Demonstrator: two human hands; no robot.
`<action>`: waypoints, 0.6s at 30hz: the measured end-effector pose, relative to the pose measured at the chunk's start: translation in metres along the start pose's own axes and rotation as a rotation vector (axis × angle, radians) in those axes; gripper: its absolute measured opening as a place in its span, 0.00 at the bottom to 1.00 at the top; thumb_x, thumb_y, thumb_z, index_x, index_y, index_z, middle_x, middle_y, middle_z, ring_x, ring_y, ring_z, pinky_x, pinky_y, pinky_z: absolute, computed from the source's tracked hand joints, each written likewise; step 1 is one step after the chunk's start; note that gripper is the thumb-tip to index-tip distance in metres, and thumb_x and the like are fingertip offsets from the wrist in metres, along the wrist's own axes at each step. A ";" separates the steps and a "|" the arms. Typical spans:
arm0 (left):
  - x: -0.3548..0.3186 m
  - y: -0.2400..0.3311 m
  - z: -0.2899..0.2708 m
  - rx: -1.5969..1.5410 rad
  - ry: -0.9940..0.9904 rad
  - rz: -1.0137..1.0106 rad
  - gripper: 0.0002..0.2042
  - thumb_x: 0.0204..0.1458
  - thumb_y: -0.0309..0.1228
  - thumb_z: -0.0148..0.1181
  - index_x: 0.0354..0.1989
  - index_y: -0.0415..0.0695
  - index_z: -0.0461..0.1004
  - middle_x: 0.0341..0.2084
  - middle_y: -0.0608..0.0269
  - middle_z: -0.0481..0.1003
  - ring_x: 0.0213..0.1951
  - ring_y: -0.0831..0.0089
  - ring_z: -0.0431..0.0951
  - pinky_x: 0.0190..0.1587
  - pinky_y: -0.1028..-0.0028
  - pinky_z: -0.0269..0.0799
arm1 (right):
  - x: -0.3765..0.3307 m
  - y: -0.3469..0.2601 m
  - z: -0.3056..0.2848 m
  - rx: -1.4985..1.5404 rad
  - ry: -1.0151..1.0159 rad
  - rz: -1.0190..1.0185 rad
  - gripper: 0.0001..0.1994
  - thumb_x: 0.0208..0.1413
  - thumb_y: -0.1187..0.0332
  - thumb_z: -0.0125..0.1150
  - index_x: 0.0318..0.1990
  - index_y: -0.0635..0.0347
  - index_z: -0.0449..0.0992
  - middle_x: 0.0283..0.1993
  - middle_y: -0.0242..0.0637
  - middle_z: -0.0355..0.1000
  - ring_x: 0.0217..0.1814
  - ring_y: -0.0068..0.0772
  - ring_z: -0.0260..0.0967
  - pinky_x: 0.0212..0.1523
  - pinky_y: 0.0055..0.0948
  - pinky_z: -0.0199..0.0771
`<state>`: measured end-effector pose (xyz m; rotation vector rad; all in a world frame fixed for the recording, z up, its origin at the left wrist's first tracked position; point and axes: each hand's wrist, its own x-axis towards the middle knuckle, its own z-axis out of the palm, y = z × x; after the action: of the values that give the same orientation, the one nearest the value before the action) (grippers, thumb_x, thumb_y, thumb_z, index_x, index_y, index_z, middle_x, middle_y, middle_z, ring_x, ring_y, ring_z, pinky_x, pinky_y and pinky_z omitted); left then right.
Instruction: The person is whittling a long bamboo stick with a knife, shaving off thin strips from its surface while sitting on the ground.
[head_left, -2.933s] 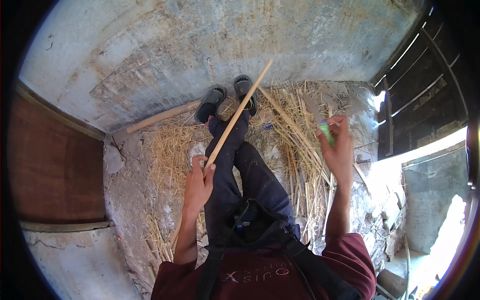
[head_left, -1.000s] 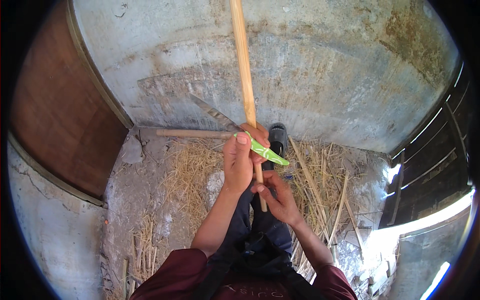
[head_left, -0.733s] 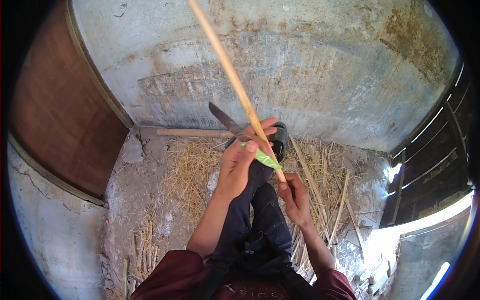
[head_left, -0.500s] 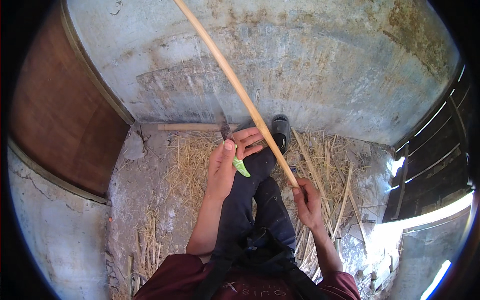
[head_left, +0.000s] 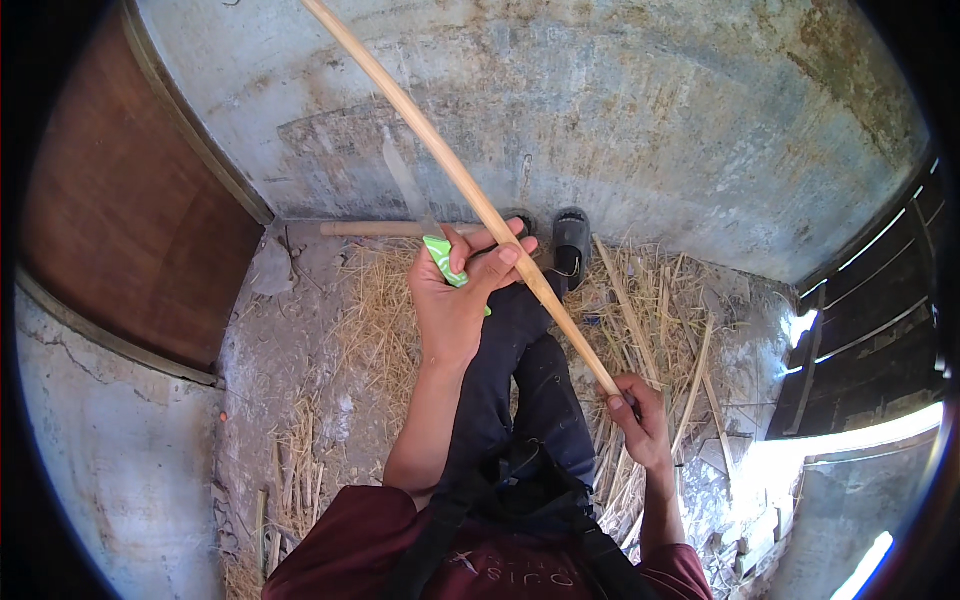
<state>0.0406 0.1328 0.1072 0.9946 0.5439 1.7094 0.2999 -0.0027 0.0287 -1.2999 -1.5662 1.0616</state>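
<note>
A long, pale bamboo or wooden strip [head_left: 460, 176] slants from the upper left down toward my right side. Its near end sits in my right hand [head_left: 641, 422], closed around it with the thumb on top. Farther up, the thumb and fingers of my left hand [head_left: 448, 307] pinch the strip. That same hand also keeps a knife with a green-and-white handle [head_left: 441, 260] tucked between its fingers. The blade seems to point away toward the wall, pale and hard to make out there. Part of the handle is hidden by my fingers.
Straw [head_left: 375, 325] and thin split strips [head_left: 694, 385] litter the floor around my legs. A pole [head_left: 372, 229] lies along the foot of the stained wall [head_left: 640, 140]. On the left is a brown panel [head_left: 130, 200]; dark slatted boards [head_left: 865, 330] stand at right.
My left hand has gone from holding only the knife, fingers spread beside the strip, to pinching the strip too. The strip's far end has swung left, and my right hand has shifted slightly right and nearer.
</note>
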 end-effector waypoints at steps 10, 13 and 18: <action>-0.036 -0.014 0.026 0.097 -0.099 -0.089 0.20 0.59 0.14 0.67 0.28 0.45 0.58 0.50 0.36 0.81 0.50 0.51 0.87 0.44 0.64 0.91 | 0.020 -0.046 0.010 -0.031 -0.019 -0.082 0.21 0.68 0.71 0.63 0.66 0.64 0.70 0.38 0.38 0.78 0.38 0.29 0.78 0.40 0.32 0.75; -0.042 -0.019 0.024 0.125 -0.202 -0.069 0.19 0.59 0.13 0.66 0.30 0.45 0.59 0.50 0.36 0.80 0.50 0.48 0.87 0.47 0.60 0.91 | 0.020 -0.049 0.009 0.129 -0.140 0.038 0.19 0.74 0.67 0.56 0.67 0.63 0.69 0.33 0.32 0.72 0.29 0.21 0.69 0.31 0.25 0.66; -0.056 -0.010 0.007 0.264 -0.258 -0.122 0.14 0.72 0.34 0.57 0.35 0.38 0.66 0.46 0.43 0.84 0.39 0.69 0.87 0.29 0.77 0.80 | 0.012 -0.046 0.006 0.606 -0.219 0.196 0.17 0.80 0.62 0.44 0.65 0.64 0.70 0.29 0.24 0.58 0.23 0.12 0.49 0.25 0.17 0.50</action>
<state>0.0581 0.0839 0.0836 1.3205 0.6570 1.3977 0.2793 0.0031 0.0712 -0.9461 -1.1366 1.6880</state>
